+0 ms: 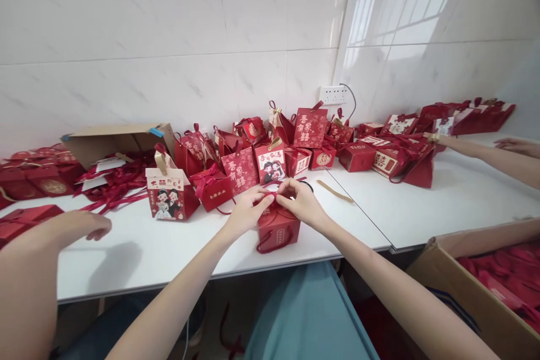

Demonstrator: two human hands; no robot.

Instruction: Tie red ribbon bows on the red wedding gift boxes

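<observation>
A small red gift box [278, 232] with a dark red cord handle on its front stands near the table's front edge. My left hand [248, 209] and my right hand [302, 202] meet over its top. Both pinch a thin red ribbon [274, 195] there, thumbs and forefingers almost touching. The fingers partly hide the ribbon and the box's top. Just behind stands a box with a cartoon couple [270, 166]. To the left is a cream and red box with a bride and groom [169, 198], beside a red box with a bow [213, 188].
Co-workers' hands reach in at the left [86, 225] and right [517, 146]. An open carton [120, 138] of ribbons lies at the back left; another carton [447, 278] with red items stands front right. Many gift boxes line the wall. A gold strip [335, 191] lies on the table.
</observation>
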